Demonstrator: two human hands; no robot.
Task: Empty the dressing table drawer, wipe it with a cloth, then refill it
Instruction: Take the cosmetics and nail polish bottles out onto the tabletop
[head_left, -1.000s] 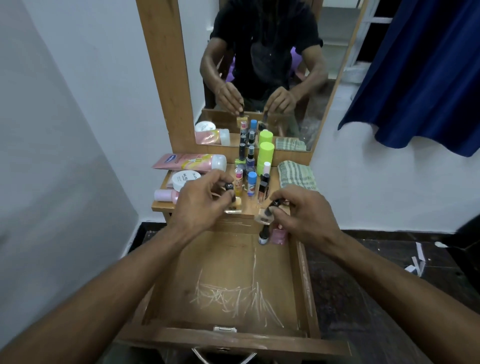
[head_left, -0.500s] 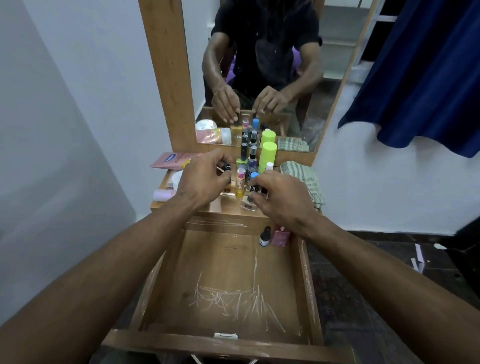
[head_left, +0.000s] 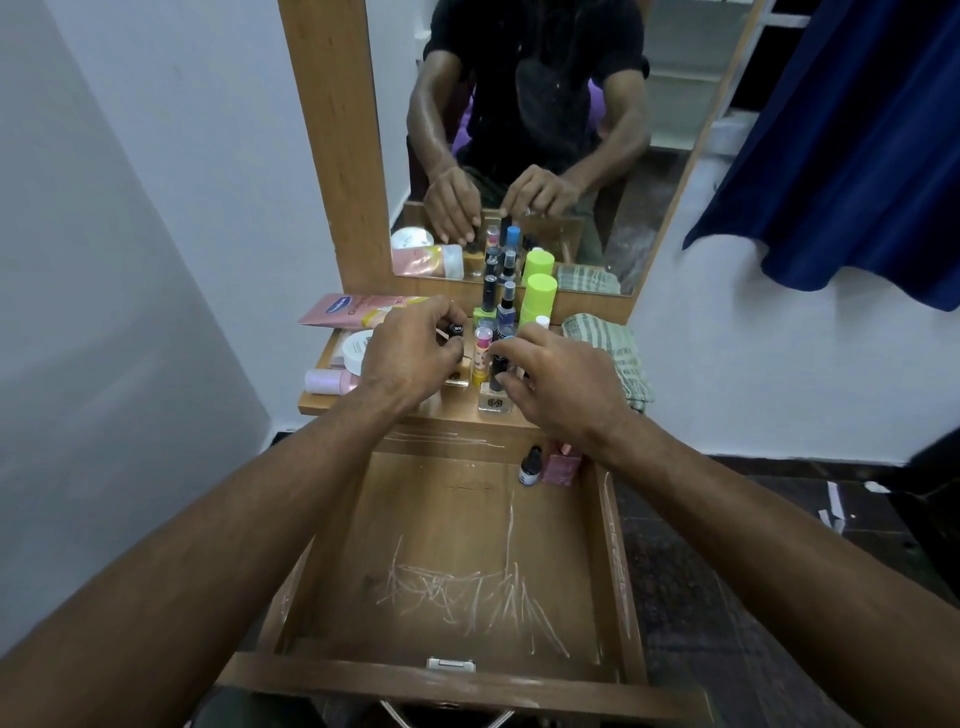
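Note:
The wooden drawer (head_left: 613, 551) is pulled out toward me, its scratched floor bare except for a small dropper bottle (head_left: 530, 461) and a pink bottle (head_left: 562, 465) at the far right corner. On the table top, my left hand (head_left: 410, 353) grips a black-capped perfume bottle (head_left: 457, 332). My right hand (head_left: 561, 379) pinches the dark cap of a second clear bottle (head_left: 493, 401) that stands at the table's front edge. A striped folded cloth (head_left: 608, 353) lies on the table to the right.
Several bottles crowd the table top: a lime-green can (head_left: 539, 296), a pink tube (head_left: 358, 309), a white jar (head_left: 357, 349), a pink-capped stick (head_left: 483, 351). A mirror (head_left: 519, 130) stands behind. A blue curtain (head_left: 841, 145) hangs right; white wall on the left.
Both hands carried their bottles from above the drawer's back edge forward onto the table top. The right hand's bottle now stands on the table's front edge.

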